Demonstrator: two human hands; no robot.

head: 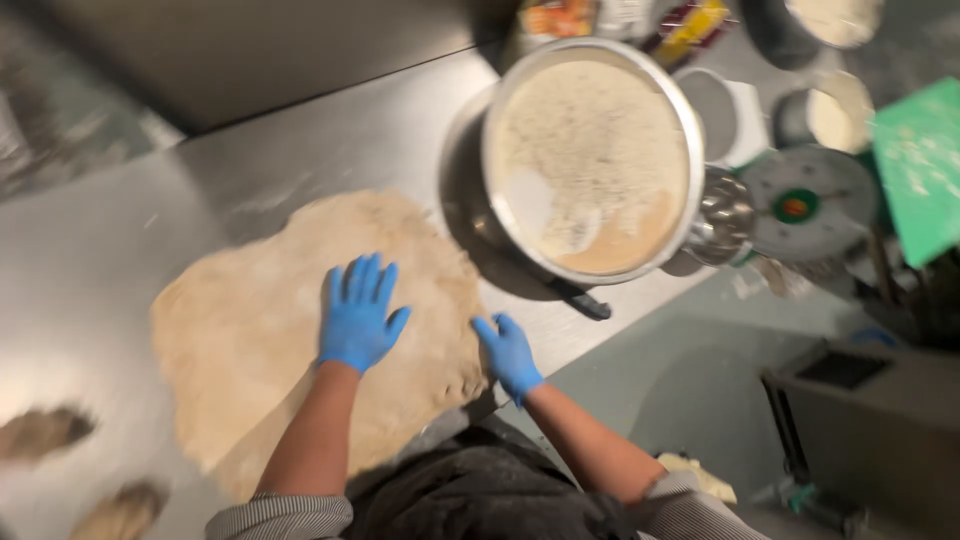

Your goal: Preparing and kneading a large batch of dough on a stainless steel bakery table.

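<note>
A wide sheet of tan dough lies flat on the steel worktable, filling the space in front of the person and reaching to the table's near edge. Both hands wear blue gloves. The left hand rests palm down near the middle of the sheet with its fingers spread and nothing pinched. The right hand sits at the sheet's right edge by the table's rim, fingers extended and loosely together; whether it presses on the dough or only touches its border cannot be told.

The sheet looks soft and limp, thin for its spread, and probably heavy enough to sag or tear if lifted by 1 corner. It would best be taken with both flat palms slid under opposite edges, or folded over a forearm. Its surface looks dry and floured rather than sticky.

Its outline is irregular. The long axis runs diagonally, from the near left by the person's body toward the far right, where its lobe points at a large round metal pan of pale flour just beside it.
</note>
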